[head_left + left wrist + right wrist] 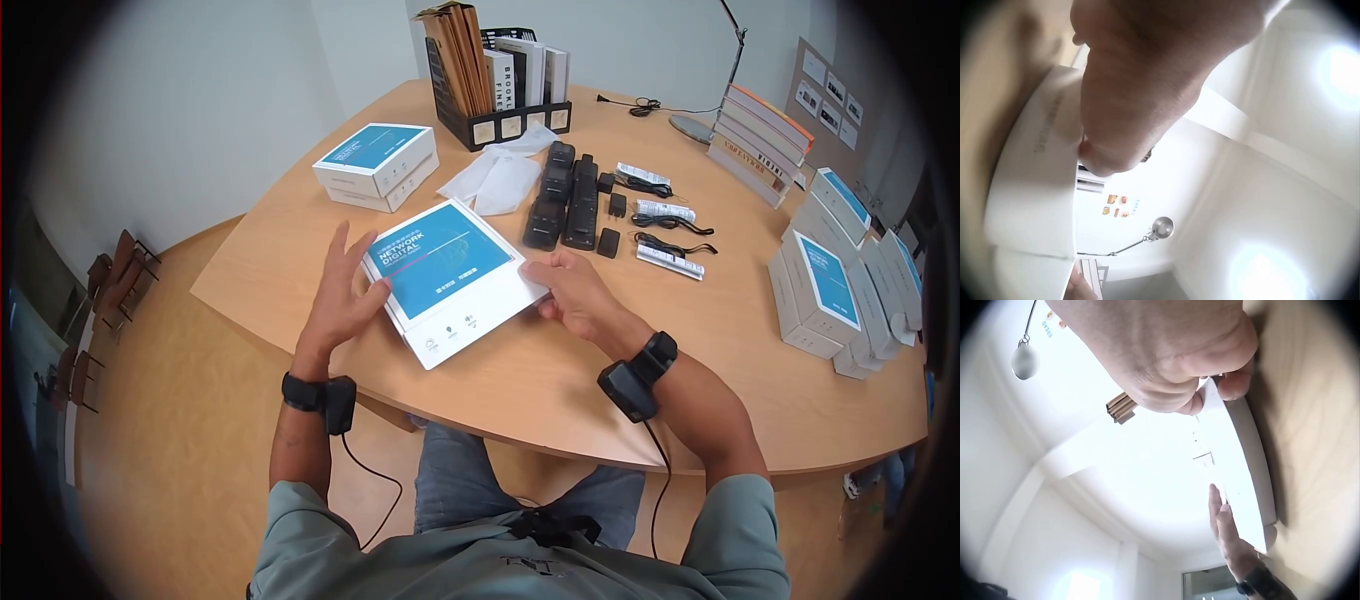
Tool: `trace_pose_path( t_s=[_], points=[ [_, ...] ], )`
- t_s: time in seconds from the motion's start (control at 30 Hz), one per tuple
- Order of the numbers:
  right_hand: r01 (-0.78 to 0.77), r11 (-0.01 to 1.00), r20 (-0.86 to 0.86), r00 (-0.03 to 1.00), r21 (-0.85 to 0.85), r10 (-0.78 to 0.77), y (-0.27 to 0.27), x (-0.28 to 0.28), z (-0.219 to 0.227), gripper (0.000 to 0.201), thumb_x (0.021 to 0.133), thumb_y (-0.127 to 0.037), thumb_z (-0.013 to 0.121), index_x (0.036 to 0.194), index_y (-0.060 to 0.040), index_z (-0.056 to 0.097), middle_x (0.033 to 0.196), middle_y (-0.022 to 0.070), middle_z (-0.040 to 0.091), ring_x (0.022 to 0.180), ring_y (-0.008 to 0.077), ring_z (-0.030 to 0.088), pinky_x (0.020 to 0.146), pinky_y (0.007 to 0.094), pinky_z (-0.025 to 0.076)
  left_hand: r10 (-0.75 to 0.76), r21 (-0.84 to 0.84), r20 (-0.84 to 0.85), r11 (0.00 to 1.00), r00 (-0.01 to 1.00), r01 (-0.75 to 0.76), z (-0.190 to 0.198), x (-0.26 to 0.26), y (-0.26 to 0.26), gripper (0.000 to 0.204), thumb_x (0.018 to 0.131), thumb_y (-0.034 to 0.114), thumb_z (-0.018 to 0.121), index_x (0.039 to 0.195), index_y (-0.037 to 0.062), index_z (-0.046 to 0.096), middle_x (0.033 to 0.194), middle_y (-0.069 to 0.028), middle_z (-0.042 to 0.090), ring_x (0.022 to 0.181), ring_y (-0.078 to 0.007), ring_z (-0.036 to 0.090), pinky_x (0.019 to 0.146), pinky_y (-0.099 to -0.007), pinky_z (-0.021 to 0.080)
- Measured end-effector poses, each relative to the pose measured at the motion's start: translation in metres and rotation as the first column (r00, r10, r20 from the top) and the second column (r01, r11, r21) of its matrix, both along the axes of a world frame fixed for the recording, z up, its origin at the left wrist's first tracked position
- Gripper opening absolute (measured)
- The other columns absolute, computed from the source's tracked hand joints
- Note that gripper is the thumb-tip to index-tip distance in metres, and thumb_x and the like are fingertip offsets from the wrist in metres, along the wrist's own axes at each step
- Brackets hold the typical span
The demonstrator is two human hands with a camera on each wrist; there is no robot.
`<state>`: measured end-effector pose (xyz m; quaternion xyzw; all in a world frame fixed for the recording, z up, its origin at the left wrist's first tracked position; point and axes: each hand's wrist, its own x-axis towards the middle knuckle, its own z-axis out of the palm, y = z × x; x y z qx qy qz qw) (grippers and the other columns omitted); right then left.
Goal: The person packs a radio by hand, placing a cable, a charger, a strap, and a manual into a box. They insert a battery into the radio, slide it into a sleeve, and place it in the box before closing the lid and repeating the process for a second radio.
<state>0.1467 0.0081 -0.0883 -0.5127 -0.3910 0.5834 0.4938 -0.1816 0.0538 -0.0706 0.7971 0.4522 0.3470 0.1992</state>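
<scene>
A white box with a blue label reading "NETWORK DIGITAL" is tilted close over the table's front part. My right hand pinches its right corner, thumb on top and fingers underneath; the right wrist view shows this grip at the box's edge. Along the opposite side, my left hand has its thumb at the box's edge and its other fingers stretched out straight. From the left wrist, the white side wall shows below the hand, whose fingers are mostly hidden there.
Two stacked similar boxes stand at the back left, near white sleeves. Black devices, small adapters and cables lie beyond the box. A file rack, books, a lamp base and more boxes surround them.
</scene>
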Motion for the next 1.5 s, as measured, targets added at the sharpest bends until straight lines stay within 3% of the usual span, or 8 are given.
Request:
trace_pose_path(
  t_s=[0.23, 0.4, 0.67, 0.8, 1.2, 1.37, 1.43, 1.5],
  points=[
    [0.062, 0.998, -0.049, 0.997, 0.002, -0.062, -0.015, -0.011, 0.030, 0.019, 0.096, -0.016, 0.067, 0.100, -0.0015, 0.055, 0.081, 0.0072, 0.061, 0.056, 0.0102, 0.055, 0.040, 0.0225, 0.040, -0.468, -0.029, -0.473, 0.855, 0.747, 0.517, 0.058, 0.027, -0.068, 0.103, 0.064, 0.051, 0.089, 0.150, 0.0173, 0.045, 0.162, -0.0157, 0.030, 0.149, -0.0403, 0.026, 0.120, -0.0483, 0.027],
    [0.007, 1.000, -0.073, 0.997, 0.013, -0.006, -0.018, -0.009, 0.034, 0.018, 0.099, -0.018, 0.062, 0.100, -0.0022, 0.055, 0.081, 0.0054, 0.060, 0.058, 0.0095, 0.057, 0.040, 0.0222, 0.042, -0.322, 0.071, -0.483, 0.913, 0.815, 0.402, 0.044, 0.036, -0.071, 0.070, 0.080, 0.019, 0.079, 0.144, 0.0147, 0.052, 0.156, -0.0149, 0.041, 0.142, -0.0397, 0.038, 0.115, -0.0440, 0.036],
    [-0.120, 0.960, 0.103, 0.990, 0.251, 0.097, -0.017, 0.005, 0.033, 0.037, 0.101, -0.030, 0.058, 0.123, -0.0004, 0.055, 0.092, 0.0057, 0.061, 0.066, 0.0113, 0.062, 0.048, 0.0237, 0.046, -0.216, -0.036, 0.256, 0.972, 0.942, 0.233, 0.045, 0.029, -0.055, 0.020, 0.095, 0.009, 0.061, 0.112, -0.0003, 0.068, 0.090, -0.0029, 0.070, 0.086, -0.0103, 0.063, 0.080, -0.0258, 0.049],
    [-0.291, 0.899, 0.377, 0.913, 0.326, 0.159, -0.024, 0.006, 0.038, 0.049, 0.098, -0.028, 0.062, 0.135, 0.0024, 0.052, 0.122, 0.0125, 0.060, 0.072, 0.0129, 0.065, 0.056, 0.0254, 0.050, -0.127, -0.068, 0.360, 0.984, 0.924, 0.162, 0.056, 0.027, -0.040, 0.019, 0.098, 0.012, 0.059, 0.110, -0.0008, 0.067, 0.088, -0.0026, 0.068, 0.082, -0.0062, 0.058, 0.074, -0.0229, 0.046],
    [-0.466, 0.651, 0.709, 0.687, 0.600, -0.161, -0.021, 0.001, 0.008, 0.037, 0.094, -0.019, 0.063, 0.127, -0.0017, 0.060, 0.128, 0.0189, 0.059, 0.104, 0.0318, 0.063, 0.084, 0.0392, 0.053, -0.013, 0.040, 0.341, 0.999, 0.940, -0.001, 0.103, 0.029, -0.026, 0.025, 0.098, 0.017, 0.059, 0.114, -0.0007, 0.065, 0.083, -0.0006, 0.065, 0.076, -0.0056, 0.056, 0.068, -0.0227, 0.043],
    [-0.506, 0.721, 0.766, 0.641, 0.473, -0.053, -0.025, 0.000, 0.015, 0.031, 0.092, -0.016, 0.063, 0.120, -0.0013, 0.063, 0.120, 0.0176, 0.064, 0.110, 0.0349, 0.061, 0.086, 0.0419, 0.052, -0.044, 0.131, 0.352, 0.991, 0.935, -0.003, 0.141, 0.024, 0.015, 0.030, 0.098, 0.019, 0.060, 0.120, -0.0002, 0.064, 0.090, -0.0026, 0.067, 0.075, -0.0069, 0.053, 0.067, -0.0240, 0.044],
    [-0.504, 0.720, 0.776, 0.627, 0.477, -0.076, -0.025, -0.001, 0.019, 0.030, 0.092, -0.014, 0.063, 0.118, -0.0013, 0.064, 0.115, 0.0177, 0.067, 0.107, 0.0354, 0.063, 0.086, 0.0426, 0.052, 0.101, 0.553, 0.157, 0.815, 0.983, -0.172, 0.148, 0.021, 0.039, 0.033, 0.096, 0.020, 0.061, 0.123, -0.0001, 0.063, 0.101, -0.0087, 0.071, 0.081, -0.0121, 0.059, 0.074, -0.0272, 0.047],
    [-0.498, 0.778, 0.789, 0.615, 0.383, 0.005, -0.027, -0.001, 0.025, 0.029, 0.092, -0.014, 0.061, 0.118, -0.0013, 0.064, 0.106, 0.0192, 0.070, 0.099, 0.0368, 0.066, 0.086, 0.0435, 0.051, 0.279, 0.510, 0.094, 0.811, 0.956, -0.287, 0.153, 0.024, 0.041, 0.041, 0.094, 0.019, 0.062, 0.131, 0.0015, 0.058, 0.118, -0.0162, 0.069, 0.097, -0.0233, 0.065, 0.085, -0.0331, 0.051]
  ],
)
